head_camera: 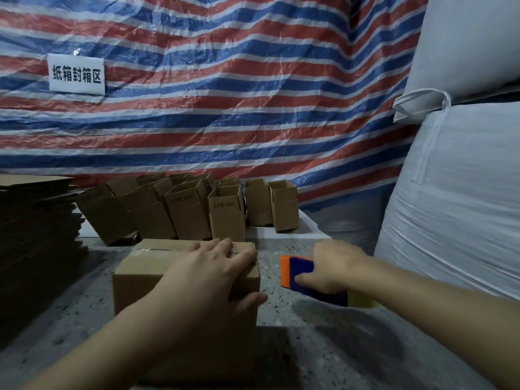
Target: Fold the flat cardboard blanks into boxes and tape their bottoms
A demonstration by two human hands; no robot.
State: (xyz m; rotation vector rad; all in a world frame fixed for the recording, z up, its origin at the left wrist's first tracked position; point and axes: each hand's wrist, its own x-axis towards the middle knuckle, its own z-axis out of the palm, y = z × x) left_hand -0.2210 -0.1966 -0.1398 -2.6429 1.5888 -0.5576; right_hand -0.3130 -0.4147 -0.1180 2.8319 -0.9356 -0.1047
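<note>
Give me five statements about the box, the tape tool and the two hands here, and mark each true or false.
1. The left hand rests flat on top of the cardboard box. True.
2. The right hand holds a pair of scissors. False: it grips a blue and orange tape dispenser.
3. Open folded boxes stand in a group behind the near box. True.
4. The stack of flat blanks lies at the right edge. False: it lies at the left.
5. The tape dispenser sits on top of the near box. False: it is beside the box, to its right.
</note>
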